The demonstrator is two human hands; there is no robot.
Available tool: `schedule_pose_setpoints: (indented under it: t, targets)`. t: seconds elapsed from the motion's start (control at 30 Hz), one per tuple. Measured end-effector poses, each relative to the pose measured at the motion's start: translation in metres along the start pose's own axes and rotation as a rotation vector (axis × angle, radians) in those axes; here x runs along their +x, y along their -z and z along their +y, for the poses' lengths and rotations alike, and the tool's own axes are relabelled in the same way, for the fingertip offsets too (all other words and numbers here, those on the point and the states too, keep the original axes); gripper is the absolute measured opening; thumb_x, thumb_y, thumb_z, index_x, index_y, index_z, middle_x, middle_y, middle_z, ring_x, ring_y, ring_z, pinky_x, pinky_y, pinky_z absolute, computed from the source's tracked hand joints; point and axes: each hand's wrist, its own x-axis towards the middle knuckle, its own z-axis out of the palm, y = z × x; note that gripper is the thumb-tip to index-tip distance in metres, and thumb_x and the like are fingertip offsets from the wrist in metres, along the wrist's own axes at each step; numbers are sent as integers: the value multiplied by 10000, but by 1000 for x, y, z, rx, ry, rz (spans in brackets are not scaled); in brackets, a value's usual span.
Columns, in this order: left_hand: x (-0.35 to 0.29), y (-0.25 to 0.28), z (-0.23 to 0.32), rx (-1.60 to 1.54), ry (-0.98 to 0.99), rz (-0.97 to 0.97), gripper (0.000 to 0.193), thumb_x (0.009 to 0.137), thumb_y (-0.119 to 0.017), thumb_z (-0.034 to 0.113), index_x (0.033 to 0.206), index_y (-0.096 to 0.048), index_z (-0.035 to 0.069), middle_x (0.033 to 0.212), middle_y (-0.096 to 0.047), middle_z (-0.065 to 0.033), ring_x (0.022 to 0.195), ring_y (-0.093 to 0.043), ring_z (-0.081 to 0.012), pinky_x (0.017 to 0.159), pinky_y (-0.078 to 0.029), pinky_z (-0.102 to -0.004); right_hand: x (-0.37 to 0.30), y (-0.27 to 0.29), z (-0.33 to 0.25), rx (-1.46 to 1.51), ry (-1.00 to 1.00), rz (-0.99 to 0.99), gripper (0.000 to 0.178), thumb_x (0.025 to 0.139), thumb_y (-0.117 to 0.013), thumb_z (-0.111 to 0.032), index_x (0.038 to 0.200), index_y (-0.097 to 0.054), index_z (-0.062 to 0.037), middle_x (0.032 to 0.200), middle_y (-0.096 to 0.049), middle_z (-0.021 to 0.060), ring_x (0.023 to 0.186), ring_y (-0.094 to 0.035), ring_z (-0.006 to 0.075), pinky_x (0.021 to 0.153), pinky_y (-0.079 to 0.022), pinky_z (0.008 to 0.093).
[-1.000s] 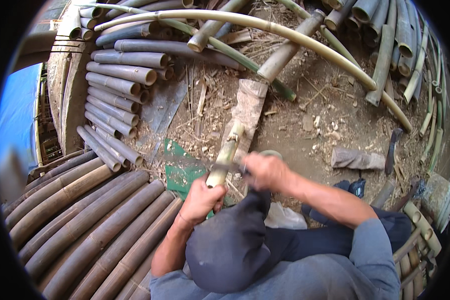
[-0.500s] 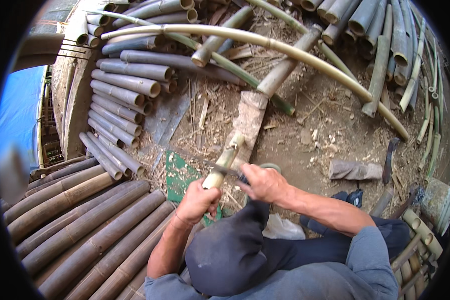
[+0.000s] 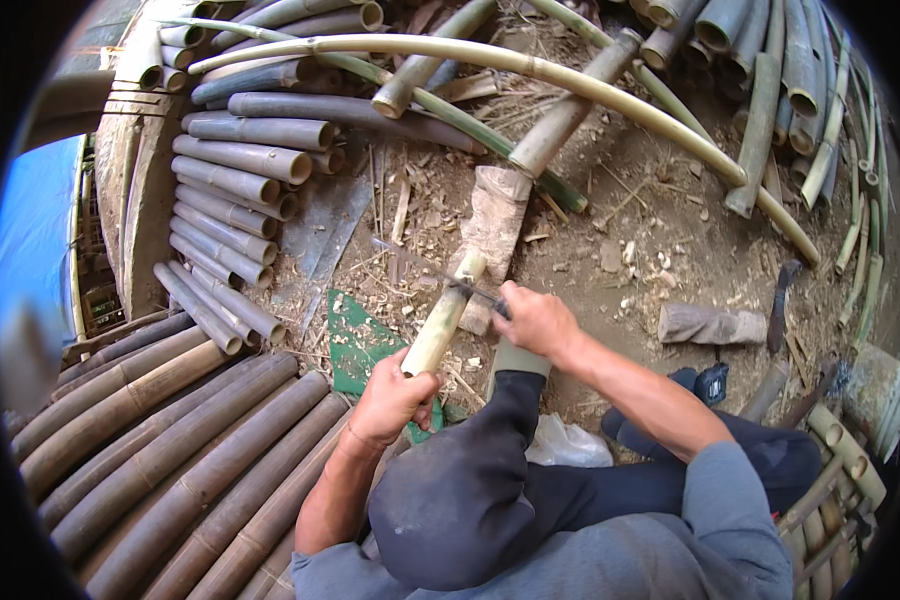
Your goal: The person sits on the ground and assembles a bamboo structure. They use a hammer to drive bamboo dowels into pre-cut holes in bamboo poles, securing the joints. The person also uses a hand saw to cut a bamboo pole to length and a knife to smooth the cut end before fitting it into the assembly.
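Note:
My left hand (image 3: 395, 405) is closed round the near end of a short, pale, peeled bamboo piece (image 3: 435, 335). The piece slants away from me. Its far end, beside a dark node, meets a wrapped block (image 3: 493, 222) on the ground. In my right hand (image 3: 538, 322) is the handle of a long-bladed knife (image 3: 425, 264). The blade lies across the bamboo near that node, and its tip points to the far left. My fingers partly hide the handle.
Thick bamboo poles (image 3: 200, 480) lie at the lower left; cut lengths (image 3: 240, 182) are stacked beyond. A long pale pole (image 3: 530, 68) arches across the back. On the right are another wrapped piece (image 3: 710, 325), a dark curved blade (image 3: 782, 300) and a bucket (image 3: 875, 385). Shavings litter the ground.
The knife and my right hand have moved away from me along the bamboo, from near my left hand to the node. My left hand keeps its hold.

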Motion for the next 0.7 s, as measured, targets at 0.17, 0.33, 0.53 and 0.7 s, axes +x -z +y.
schedule_pose_setpoints:
  t: [0.17,0.33,0.53,0.7]
  targets:
    - [-7,4,-3,4,-27,-24,248,835,-593,60,1046,-559,-65,616,-544,-32,425,-483,-105,396,-458,-290,-6,9,-17,128,-175,-219,308,883,-692,-269,957,-506,-36,816,-665,181,679,-692,345,607,-584,460]
    - [0,3,2,-41,-22,-15,227,826,-599,54,1023,-557,-52,617,-541,-30,437,-492,-103,396,-454,-293,9,-6,11,-110,-145,-31,334,898,-676,-314,972,-514,-32,836,-656,193,716,-683,391,618,-574,468]
    - [-1,3,4,8,-31,-12,211,834,-608,60,1006,-559,-51,619,-548,-29,441,-502,-109,403,-464,-292,-8,10,-25,64,-145,-149,351,918,-653,-337,1039,-527,-32,926,-678,231,762,-692,414,642,-586,466]
    - [0,-1,8,52,-48,-4,221,821,-599,78,1008,-546,-27,635,-519,-20,447,-449,-83,421,-434,-289,1,-7,15,-90,-222,-94,367,898,-677,-335,1030,-517,-32,922,-685,214,765,-697,392,632,-580,486]
